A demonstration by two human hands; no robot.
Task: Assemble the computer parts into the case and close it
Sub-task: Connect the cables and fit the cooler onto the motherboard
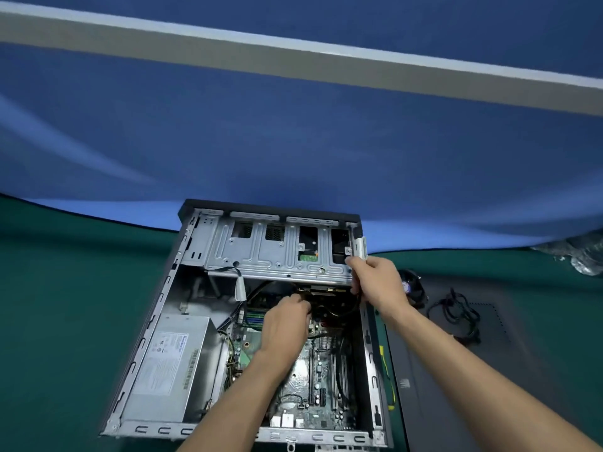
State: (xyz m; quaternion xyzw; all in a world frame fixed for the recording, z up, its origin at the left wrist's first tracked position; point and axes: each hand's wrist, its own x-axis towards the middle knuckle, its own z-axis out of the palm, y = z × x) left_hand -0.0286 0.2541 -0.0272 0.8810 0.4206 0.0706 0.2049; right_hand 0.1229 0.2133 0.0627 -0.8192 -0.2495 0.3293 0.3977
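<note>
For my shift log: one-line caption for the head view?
Left hand reaches among cables inside the open computer case; right hand grips the drive cage corner.

Even, soft light; wide-angle bending at edges, slight blur throughout.

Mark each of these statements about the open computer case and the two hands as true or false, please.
1. The case lies open, with no side panel over it. True.
2. The power supply sits in the right half of the case. False: it sits in the left half, beside the motherboard.
3. The right hand is at the right end of the metal drive cage. True.
4. The left hand rests on the green mat outside the case. False: it reaches inside the case, above the motherboard.
5. A black cable lies to the right of the case. True.
</note>
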